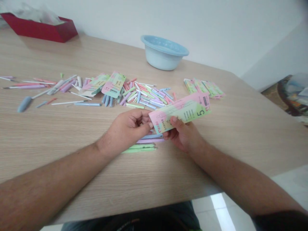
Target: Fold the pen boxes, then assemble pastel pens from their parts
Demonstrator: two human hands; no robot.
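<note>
My right hand (183, 134) grips a flat pastel card sleeve (181, 111) printed with a "5", thumb on its front face, and holds it tilted above the table. My left hand (127, 130) is closed in a pinch at the sleeve's left end. Just under both hands lie a few pastel pens (144, 145), green, purple and blue, side by side on the wood. Beyond the hands a pile of loose pastel pens and caps (141, 94) is spread out.
Two more printed sleeves (108, 84) rest on the pile. A stack of sleeves (204, 87) lies at the right. A light blue bowl (164, 53) stands at the back, a red box (42, 29) in the far left corner. The table edge (240, 187) runs near my right forearm.
</note>
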